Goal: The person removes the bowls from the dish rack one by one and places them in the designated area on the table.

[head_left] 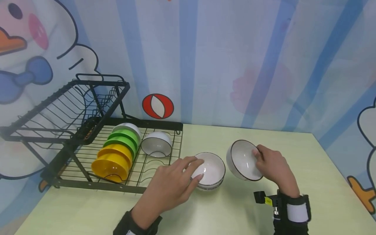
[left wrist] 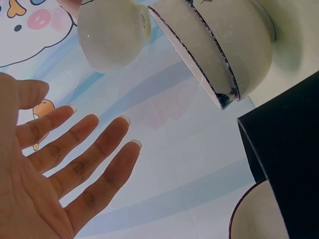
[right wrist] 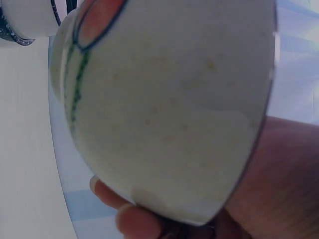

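A white bowl with a thin dark rim (head_left: 243,160) is tilted in my right hand (head_left: 274,166), thumb inside the rim and fingers behind the wall. In the right wrist view its outside (right wrist: 169,114) fills most of the frame, with a red and green pattern near the foot. Left of it, a nested stack of white bowls with dark patterned rims (head_left: 211,168) stands on the table. My left hand (head_left: 173,179) hovers at the stack's near left side, fingers over its rim in the head view. The left wrist view has those fingers (left wrist: 94,164) spread, holding nothing.
A black two-tier dish rack (head_left: 97,185) occupies the table's left side. In it, yellow bowls (head_left: 111,164), green bowls (head_left: 123,135) and a white one lean in a row beside a separate white bowl (head_left: 156,147). A patterned curtain (head_left: 217,65) hangs behind the table (head_left: 320,195).
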Motion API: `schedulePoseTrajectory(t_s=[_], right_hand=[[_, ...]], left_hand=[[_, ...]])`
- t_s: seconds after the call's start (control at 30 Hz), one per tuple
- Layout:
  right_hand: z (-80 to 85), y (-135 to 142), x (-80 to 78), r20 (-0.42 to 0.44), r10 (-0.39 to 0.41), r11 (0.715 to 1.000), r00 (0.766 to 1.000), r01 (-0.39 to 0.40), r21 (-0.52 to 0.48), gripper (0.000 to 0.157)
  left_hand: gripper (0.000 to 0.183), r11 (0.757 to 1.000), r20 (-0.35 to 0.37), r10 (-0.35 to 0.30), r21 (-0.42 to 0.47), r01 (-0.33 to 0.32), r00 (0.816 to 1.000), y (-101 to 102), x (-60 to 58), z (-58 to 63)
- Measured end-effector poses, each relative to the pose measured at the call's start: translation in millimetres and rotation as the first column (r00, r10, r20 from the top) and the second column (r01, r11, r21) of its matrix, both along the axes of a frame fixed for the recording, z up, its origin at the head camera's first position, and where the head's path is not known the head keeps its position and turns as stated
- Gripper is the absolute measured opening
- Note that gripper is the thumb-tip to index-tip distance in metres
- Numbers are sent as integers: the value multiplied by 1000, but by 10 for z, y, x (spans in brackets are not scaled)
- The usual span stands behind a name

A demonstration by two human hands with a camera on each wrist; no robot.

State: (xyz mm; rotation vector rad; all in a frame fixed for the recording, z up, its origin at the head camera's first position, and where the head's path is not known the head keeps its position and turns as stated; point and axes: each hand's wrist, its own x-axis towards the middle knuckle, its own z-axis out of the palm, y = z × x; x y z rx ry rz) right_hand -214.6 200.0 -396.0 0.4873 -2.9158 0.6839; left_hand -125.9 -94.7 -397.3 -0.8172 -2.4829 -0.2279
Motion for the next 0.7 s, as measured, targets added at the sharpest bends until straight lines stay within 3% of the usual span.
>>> schedulePoseTrajectory(t_s=[0.7], right_hand=[[-20, 35, -5, 42, -24, 1000, 999, 23, 16, 25]], left_hand=[[37, 1000, -2, 25, -10, -25, 1000, -18, 1, 38]])
